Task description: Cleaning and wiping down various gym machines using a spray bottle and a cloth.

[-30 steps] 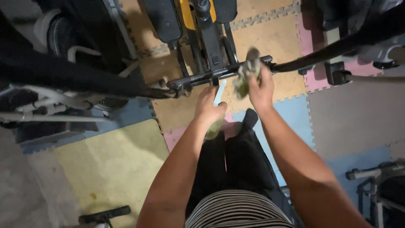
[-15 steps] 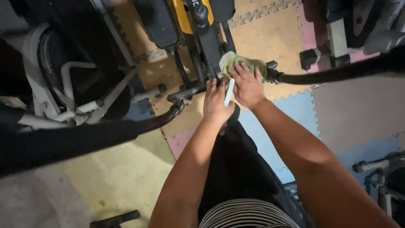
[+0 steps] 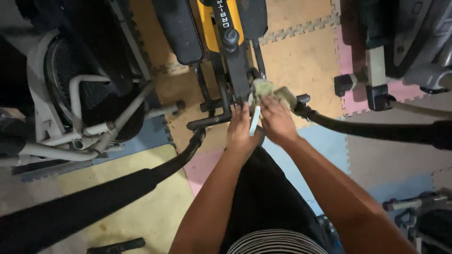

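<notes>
Green cloth [image 3: 270, 90] x1, on the exercise machine's black bar [image 3: 301, 101] by the centre post [image 3: 235, 66] | R hand [image 3: 277, 121] curled, pressing cloth to bar | L hand [image 3: 241, 131] closed on pale-blue slim item [image 3: 254, 120] x1, kind unclear | 2 forearms extended fwd, hands side by side over foam floor mats [image 3: 306, 56]

Pale green cloth [image 3: 273, 91]; black-and-yellow exercise machine [image 3: 226, 42]; pastel, seemingly pink-blue-tan floor mats [image 3: 306, 51]; striped shirt [image 3: 270, 242].

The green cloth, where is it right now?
In the head view, the green cloth sits upper centre, pressed under the right hand against the exercise machine's black handlebar, just right of the black centre post.
</notes>
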